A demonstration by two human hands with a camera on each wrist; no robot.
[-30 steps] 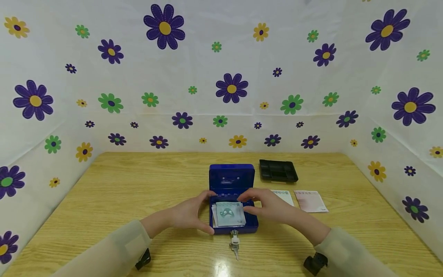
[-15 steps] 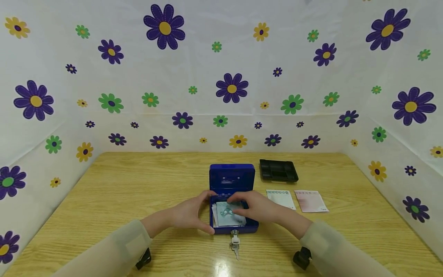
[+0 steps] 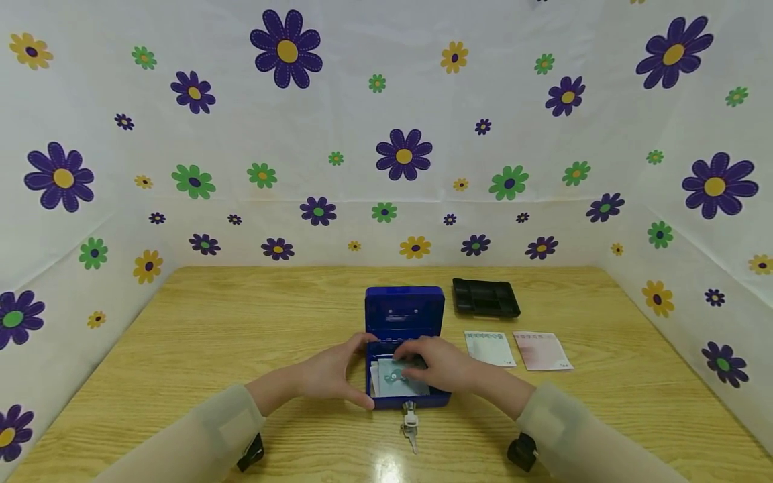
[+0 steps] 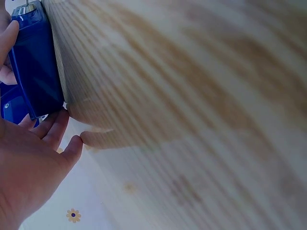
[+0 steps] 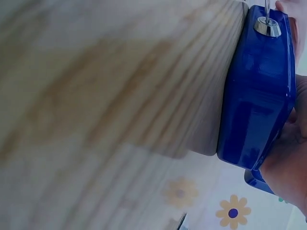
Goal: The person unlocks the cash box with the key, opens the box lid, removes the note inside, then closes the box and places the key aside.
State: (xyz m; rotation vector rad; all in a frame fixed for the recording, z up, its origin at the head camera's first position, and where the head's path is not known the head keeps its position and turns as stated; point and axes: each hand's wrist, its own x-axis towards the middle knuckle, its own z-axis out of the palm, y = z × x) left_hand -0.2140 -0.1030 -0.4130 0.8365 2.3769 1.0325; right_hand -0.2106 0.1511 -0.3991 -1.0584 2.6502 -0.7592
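A blue metal cash box [image 3: 410,402] stands on the table with its lid [image 3: 404,312] raised at the back. Inside lies a stack of banknotes, a teal note [image 3: 392,386] uppermost. My left hand [image 3: 329,371] holds the box's left side, thumb at the front corner and fingers at the back corner; in the left wrist view its fingertips touch the box's edge. My right hand [image 3: 443,364] reaches into the box from the right, its bent fingers and thumb apart over the teal note and touching it. The right fingertips are hidden in the right wrist view.
Keys [image 3: 410,429] hang from the lock at the box's front. To the right lie a pale green banknote [image 3: 490,349] and a pink banknote [image 3: 543,351]. Behind them is a black compartment tray [image 3: 486,298]. Flowered cloth [image 3: 338,100] walls the table.
My right hand has moved left and down into the box, over the teal note, which sits slightly lower. The pale green note beside the box has come into full view. My left hand stays put.
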